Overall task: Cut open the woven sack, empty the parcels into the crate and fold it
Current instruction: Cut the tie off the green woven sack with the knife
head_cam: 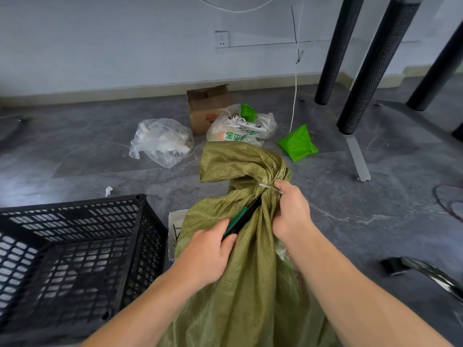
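Hands working at the tied neck of the woven sack (240, 284).

Left hand (210, 256) is gripping a green-handled cutter (244, 216), its tip reaching the white tie (269, 188); right hand (290, 211) is pinching the bunched neck just beside it. Sack is standing full and unopened next to the black crate (75, 246), which looks empty, so cutting, emptying and folding all seem left.

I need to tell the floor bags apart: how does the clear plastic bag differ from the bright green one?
The clear plastic bag is see-through, showing crumpled white stuff; the bright green bag is opaque. The clear one lies left of the cardboard box, the green one to its right. Both lie on the floor.
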